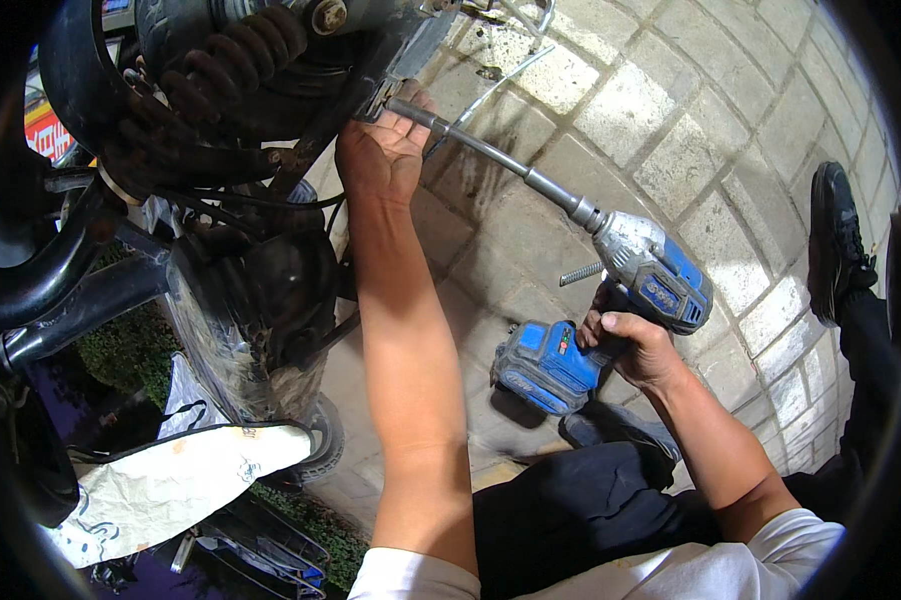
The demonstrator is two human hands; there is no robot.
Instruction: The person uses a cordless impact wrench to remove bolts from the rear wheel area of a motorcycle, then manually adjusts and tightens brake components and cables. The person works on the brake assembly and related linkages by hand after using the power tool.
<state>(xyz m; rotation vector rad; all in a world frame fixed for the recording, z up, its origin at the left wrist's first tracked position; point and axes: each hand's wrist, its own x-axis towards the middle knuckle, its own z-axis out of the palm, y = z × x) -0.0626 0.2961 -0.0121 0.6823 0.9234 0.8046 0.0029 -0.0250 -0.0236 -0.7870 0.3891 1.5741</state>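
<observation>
Near three o'clock, the right hand [638,345] has its fingers wrapped round the handle of a blue wrench [655,265]. The long bar [490,152] on it runs toward ten o'clock, up to the dark frame [330,132]. Near eleven, the left hand [385,150] is palm up behind the bar's tip; whether it grips anything, I can't tell. A coil spring [235,60] sits between ten and eleven, a pale sheet [185,485] at eight.

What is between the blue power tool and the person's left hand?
In the head view, a long metal rod stretches from the blue power tool toward the left hand.
</observation>
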